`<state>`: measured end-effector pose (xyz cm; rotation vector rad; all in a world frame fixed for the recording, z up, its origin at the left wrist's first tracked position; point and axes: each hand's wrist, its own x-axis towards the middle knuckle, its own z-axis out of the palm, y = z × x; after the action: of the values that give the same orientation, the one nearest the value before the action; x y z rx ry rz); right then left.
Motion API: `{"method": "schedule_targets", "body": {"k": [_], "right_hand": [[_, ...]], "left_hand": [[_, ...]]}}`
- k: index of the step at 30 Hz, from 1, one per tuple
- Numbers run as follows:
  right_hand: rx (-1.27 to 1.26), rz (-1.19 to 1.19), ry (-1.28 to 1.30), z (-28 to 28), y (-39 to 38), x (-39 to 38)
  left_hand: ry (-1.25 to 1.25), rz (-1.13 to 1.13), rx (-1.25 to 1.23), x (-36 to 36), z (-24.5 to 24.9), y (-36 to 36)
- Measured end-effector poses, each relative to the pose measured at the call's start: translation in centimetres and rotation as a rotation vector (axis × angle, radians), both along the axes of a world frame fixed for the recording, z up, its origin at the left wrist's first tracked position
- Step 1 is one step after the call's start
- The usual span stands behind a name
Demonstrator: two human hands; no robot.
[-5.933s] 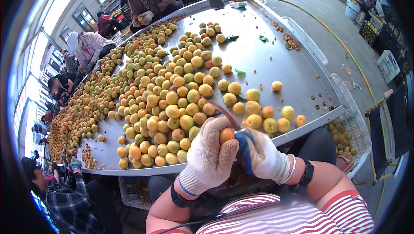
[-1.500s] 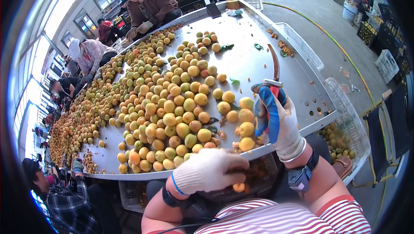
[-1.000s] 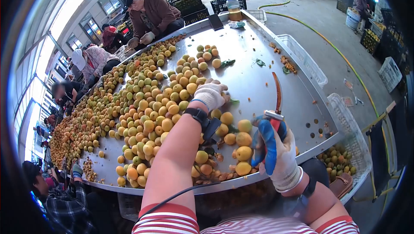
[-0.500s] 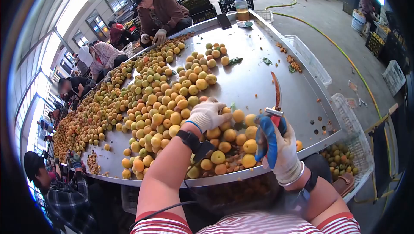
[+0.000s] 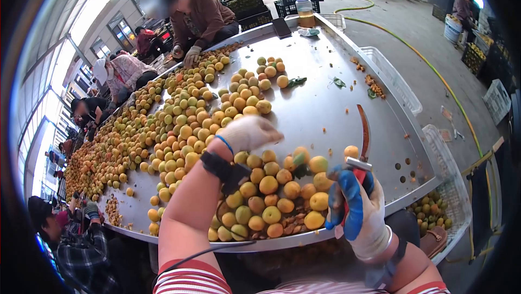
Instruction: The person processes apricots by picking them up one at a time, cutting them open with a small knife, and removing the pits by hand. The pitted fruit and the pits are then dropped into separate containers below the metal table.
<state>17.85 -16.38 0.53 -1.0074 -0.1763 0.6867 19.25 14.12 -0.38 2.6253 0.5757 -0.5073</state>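
My left hand (image 5: 252, 133), in a white glove and smeared by motion, is over the middle of the apricots (image 5: 269, 184) heaped along the near side of the metal table (image 5: 304, 98). Its fingers point right, and blur hides whether they hold anything. My right hand (image 5: 361, 207), gloved in white and blue, is wrapped around the red handle of a curved knife (image 5: 364, 134). The rusty blade points up, away from me. Right behind the knife's metal collar shows a single apricot (image 5: 351, 153). Brown scraps (image 5: 293, 223) lie among the nearest fruit.
A white crate (image 5: 453, 185) with greenish fruit stands at the table's right corner. A jar (image 5: 305, 11) and a dark phone-like slab (image 5: 281, 27) lie at the far edge. Co-workers (image 5: 198, 20) sit along the left side. A yellow-green hose (image 5: 418, 55) crosses the floor.
My left hand has moved up and left off the near apricots, and more of them show. My right hand with the knife has shifted slightly right and down.
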Motion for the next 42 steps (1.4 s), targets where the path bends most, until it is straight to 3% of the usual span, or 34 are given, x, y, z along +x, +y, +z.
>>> {"method": "schedule_targets", "body": {"k": [2,4,6,7,11,13,19,22,28,30,32,34,35,37,40,42], "right_hand": [[-0.026,-0.032,-0.035,-0.1,0.4,0.3],[-0.051,-0.031,-0.039,-0.3,0.6,0.6],[-0.099,-0.036,-0.022,-0.5,0.9,0.7],[-0.110,-0.028,-0.041,-0.5,0.9,0.8],[-0.125,-0.031,-0.042,-0.6,0.8,1.0],[-0.111,-0.024,-0.051,-0.6,0.6,1.0],[0.014,-0.008,-0.010,-0.8,0.1,0.7],[0.031,0.004,-0.018,-0.9,0.0,0.7],[0.064,0.000,0.031,-1.2,0.1,0.7],[0.089,-0.006,0.030,-1.3,0.1,0.8],[0.073,0.016,0.044,-1.0,0.0,0.8],[0.061,0.013,0.037,-1.1,0.1,0.8],[0.054,0.014,0.022,-1.1,0.2,0.8],[0.061,0.007,0.021,-1.6,0.4,0.9],[0.079,-0.002,0.032,-2.0,0.7,1.4],[0.088,-0.009,0.048,-2.1,0.8,1.5]], "left_hand": [[-0.253,0.269,0.047,3.2,-0.6,2.7],[-0.474,0.254,0.115,7.2,-5.3,10.2],[-0.356,0.221,0.414,7.9,-3.6,9.5],[-0.167,0.254,0.428,8.3,-2.6,8.5],[-0.115,0.308,0.424,8.4,-5.9,9.3],[-0.057,0.183,0.381,7.8,-6.5,8.1],[-0.014,-0.146,0.384,1.3,-3.3,-1.2],[-0.104,-0.181,0.206,-2.2,-4.2,-2.5],[-0.074,-0.291,0.190,-4.5,-1.9,-4.3],[0.003,-0.209,0.021,-3.5,0.9,-4.2],[-0.024,-0.050,0.028,-1.8,2.1,-3.1],[-0.135,0.256,-0.014,1.2,2.0,-1.4],[-0.136,0.253,-0.018,2.2,0.8,-0.3],[-0.306,0.155,0.419,4.3,-2.6,2.2],[0.058,0.048,0.418,6.4,-4.6,3.0],[0.038,0.038,0.387,6.1,-4.5,1.7]]}}
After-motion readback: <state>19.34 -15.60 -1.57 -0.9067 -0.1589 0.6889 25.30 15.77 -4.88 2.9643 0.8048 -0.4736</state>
